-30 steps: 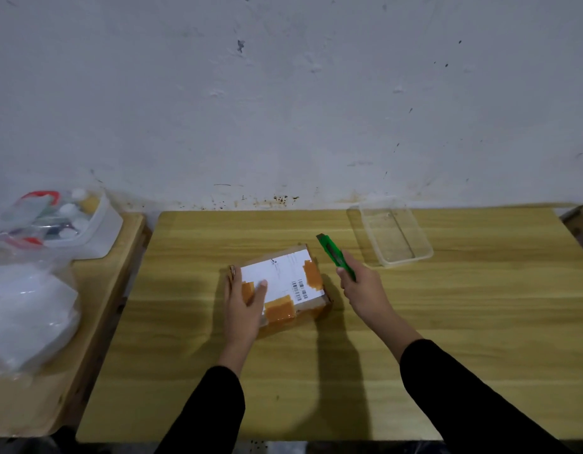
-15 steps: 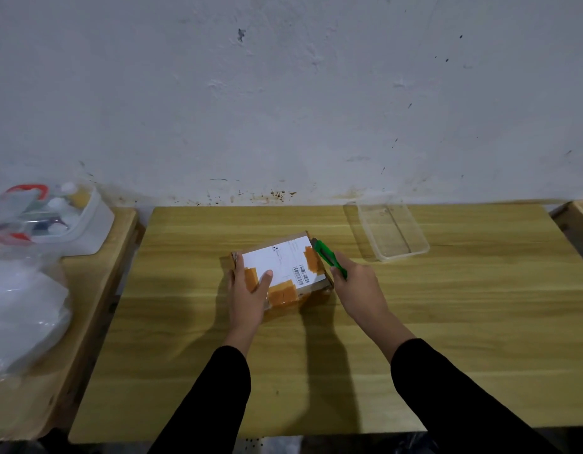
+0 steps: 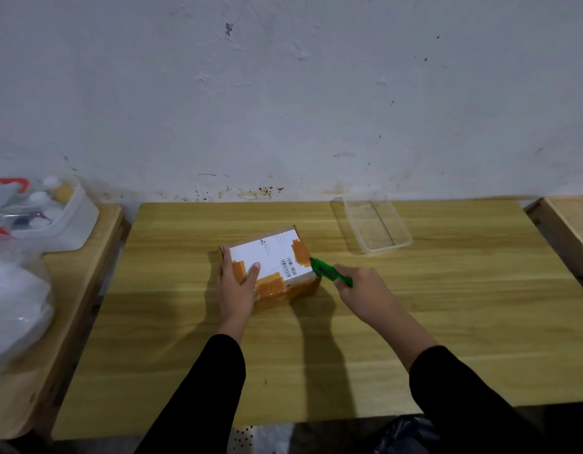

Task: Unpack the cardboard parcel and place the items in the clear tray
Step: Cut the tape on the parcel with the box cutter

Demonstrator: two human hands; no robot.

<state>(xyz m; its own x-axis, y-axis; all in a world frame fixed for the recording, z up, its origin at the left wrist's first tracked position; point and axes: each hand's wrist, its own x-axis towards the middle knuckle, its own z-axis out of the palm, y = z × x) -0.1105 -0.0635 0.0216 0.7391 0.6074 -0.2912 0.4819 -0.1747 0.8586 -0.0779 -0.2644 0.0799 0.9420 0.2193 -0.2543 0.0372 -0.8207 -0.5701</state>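
A small cardboard parcel (image 3: 277, 257) with a white shipping label and orange-brown tape lies closed in the middle of the wooden table (image 3: 447, 322). My left hand (image 3: 236, 286) presses flat on its near left corner, thumb on the label. My right hand (image 3: 365, 290) grips a green utility knife (image 3: 329, 271), whose tip touches the parcel's right edge by the taped corner. The clear tray (image 3: 375, 229) stands empty at the back right of the parcel, near the wall.
A lower wooden bench on the left carries a white plastic bag (image 3: 15, 306) and a clear container of small bottles (image 3: 38, 211). Another wooden surface (image 3: 571, 224) shows at the far right edge. A black bag (image 3: 404, 437) lies below the table's front edge.
My right hand has brought the green knife down from above the parcel's far right corner to its right edge. My left hand has stayed on the parcel.
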